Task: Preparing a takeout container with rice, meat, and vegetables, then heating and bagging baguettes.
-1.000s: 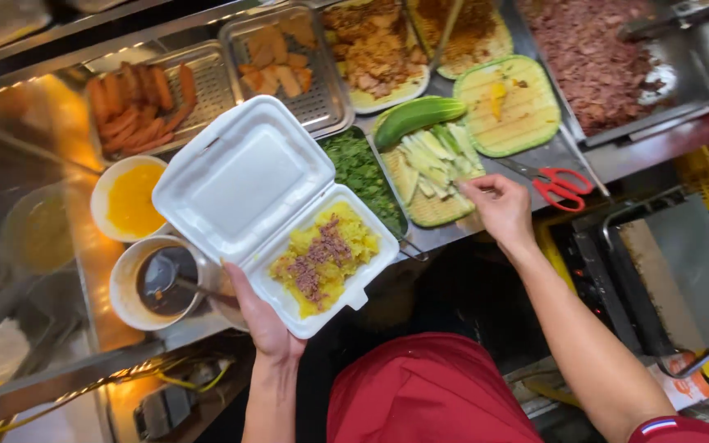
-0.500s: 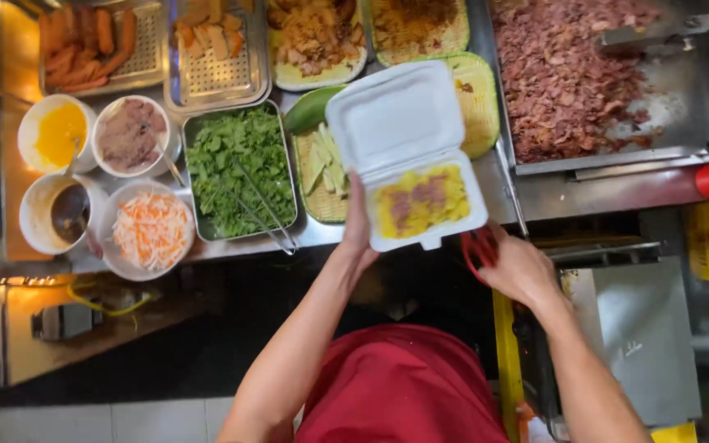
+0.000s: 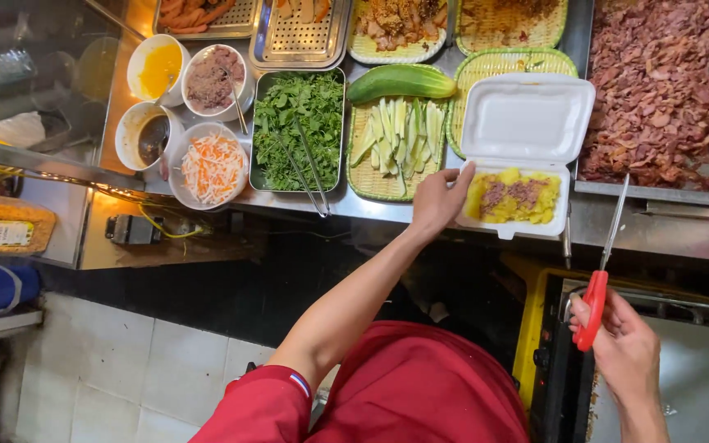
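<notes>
The left hand [image 3: 438, 201] is up at the counter edge, fingers closed on the near left corner of the white foam box [image 3: 527, 123], and that box sits open, lid flipped back away from the person, tray half toward them. Yellow rice with chopped meat [image 3: 514, 197] fills the tray, just to the right of the left hand's fingertips. Down and to the right, well apart from the box, the right hand [image 3: 625, 349] is wrapped around the red handles of a pair of scissors [image 3: 605, 267]. Look at the line of those scissors: handles low in the palm, blades running up and slightly right, the tips ending just beside the tray's right side, close to the counter lip. So the long axis of the tool points away from the body, straight toward the heap of shredded red-brown meat [image 3: 658, 98] that lies beyond and right of the box. The blades look closed or nearly so; hard to tell at this size. The left hand is plainly the nearer one to the box, touching it; the right hand reaches it only through the scissor tips. Further left of the left hand lie the sliced cucumber basket [image 3: 391, 139] and the tray of greens [image 3: 297, 123], untouched by either hand.
</notes>
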